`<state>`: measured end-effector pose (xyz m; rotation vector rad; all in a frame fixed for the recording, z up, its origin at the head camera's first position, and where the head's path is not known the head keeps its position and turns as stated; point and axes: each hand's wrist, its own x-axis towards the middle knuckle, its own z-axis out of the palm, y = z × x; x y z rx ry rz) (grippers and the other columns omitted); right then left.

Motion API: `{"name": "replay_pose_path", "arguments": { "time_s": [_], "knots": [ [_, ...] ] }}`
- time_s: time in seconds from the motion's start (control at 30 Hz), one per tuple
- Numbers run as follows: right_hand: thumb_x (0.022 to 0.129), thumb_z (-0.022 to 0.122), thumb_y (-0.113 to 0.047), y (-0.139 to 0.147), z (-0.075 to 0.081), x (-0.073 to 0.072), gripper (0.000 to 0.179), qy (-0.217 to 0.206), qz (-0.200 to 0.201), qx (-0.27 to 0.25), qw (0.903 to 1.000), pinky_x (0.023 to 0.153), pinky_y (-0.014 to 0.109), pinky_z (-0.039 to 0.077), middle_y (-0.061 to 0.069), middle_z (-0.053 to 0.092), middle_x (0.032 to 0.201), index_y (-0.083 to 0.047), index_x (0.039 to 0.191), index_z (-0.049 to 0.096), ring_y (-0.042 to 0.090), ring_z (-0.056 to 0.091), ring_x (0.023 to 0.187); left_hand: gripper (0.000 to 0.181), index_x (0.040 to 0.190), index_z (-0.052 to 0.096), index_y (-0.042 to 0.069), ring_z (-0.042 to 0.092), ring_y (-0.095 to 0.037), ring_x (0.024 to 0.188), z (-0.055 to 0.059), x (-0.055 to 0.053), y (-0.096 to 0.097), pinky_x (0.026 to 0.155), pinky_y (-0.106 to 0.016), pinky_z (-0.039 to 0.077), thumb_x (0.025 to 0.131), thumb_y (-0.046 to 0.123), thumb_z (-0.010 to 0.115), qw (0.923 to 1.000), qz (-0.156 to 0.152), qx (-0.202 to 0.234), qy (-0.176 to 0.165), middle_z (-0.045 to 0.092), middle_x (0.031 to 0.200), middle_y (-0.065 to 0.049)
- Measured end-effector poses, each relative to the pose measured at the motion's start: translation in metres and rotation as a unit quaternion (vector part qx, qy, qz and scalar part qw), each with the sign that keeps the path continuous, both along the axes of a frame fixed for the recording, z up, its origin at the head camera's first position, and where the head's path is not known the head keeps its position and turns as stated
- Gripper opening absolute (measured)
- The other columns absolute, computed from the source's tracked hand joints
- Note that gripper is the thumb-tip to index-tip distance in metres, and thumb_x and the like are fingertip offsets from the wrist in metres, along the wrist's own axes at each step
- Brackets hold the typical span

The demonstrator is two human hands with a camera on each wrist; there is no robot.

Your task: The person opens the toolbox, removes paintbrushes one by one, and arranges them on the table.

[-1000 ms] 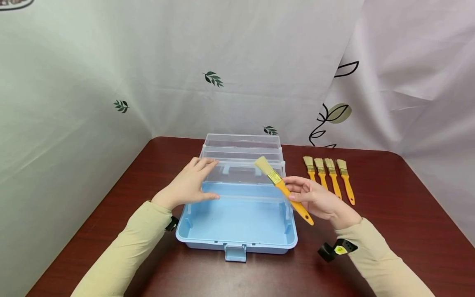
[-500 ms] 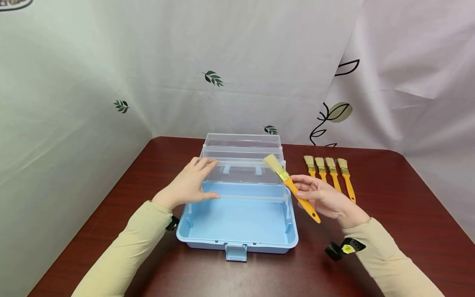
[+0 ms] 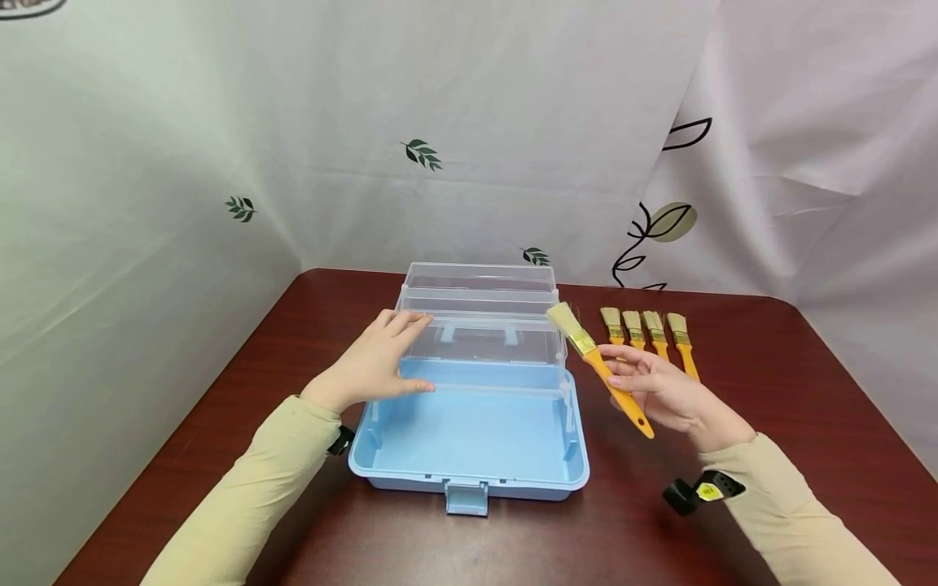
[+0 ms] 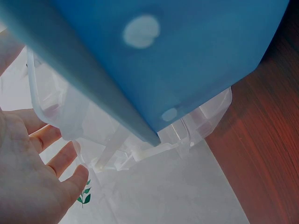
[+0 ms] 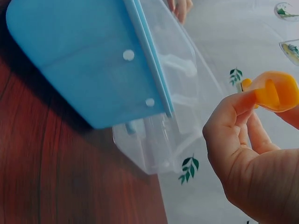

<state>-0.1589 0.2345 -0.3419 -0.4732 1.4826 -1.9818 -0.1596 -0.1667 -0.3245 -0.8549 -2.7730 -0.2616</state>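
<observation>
A blue plastic box (image 3: 469, 431) stands open, with clear trays (image 3: 479, 305) raised at its back. My right hand (image 3: 663, 395) pinches a paintbrush (image 3: 619, 395) by its yellow handle, bristles tilted up and to the left, just right of the box. The handle's end (image 5: 280, 93) looms close in the right wrist view. Over the box's left side is my left hand (image 3: 377, 362), fingers extended and thumb apart, beside the clear trays. In the left wrist view, the left hand's fingers (image 4: 63, 158) spread near the trays and hold nothing.
Several more paintbrushes (image 3: 655, 325) lie in a row at the back right, their handles partly hidden behind my right hand. A latch (image 3: 466, 498) hangs at the box's front. The dark red table (image 3: 791, 391) meets a white cloth backdrop (image 3: 476, 163).
My right hand has moved to the right with the paintbrush, away from the box and toward the row of brushes. The left hand has stayed in place.
</observation>
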Motion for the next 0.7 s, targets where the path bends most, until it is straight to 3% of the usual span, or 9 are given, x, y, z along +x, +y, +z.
{"name": "replay_pose_path", "arguments": {
  "time_s": [0.37,0.7],
  "knots": [
    [0.094,0.041,0.005,0.028,-0.002,-0.007,0.039,-0.006,0.006,-0.057,0.9984,0.074,0.024,0.053,-0.002,0.063,0.106,-0.019,0.119,0.059,0.011,0.063,0.087,0.096,0.139,0.039,0.003,0.041,-0.027,0.114,0.0,-0.001,0.0,0.096,-0.044,0.04,0.067,0.053,0.077,1.0,0.001,0.002,0.0,0.046,0.134,-0.011],
    [0.097,0.038,0.0,0.061,-0.01,-0.019,0.034,-0.038,-0.065,-0.053,0.9957,0.069,0.026,0.053,-0.002,0.06,0.101,-0.021,0.114,0.06,0.011,0.061,0.081,0.096,0.14,0.039,0.003,0.041,-0.027,0.114,-0.001,-0.001,0.0,0.096,-0.044,0.04,0.068,0.055,0.075,1.0,0.001,-0.003,-0.002,0.045,0.134,-0.011]
  ]
}}
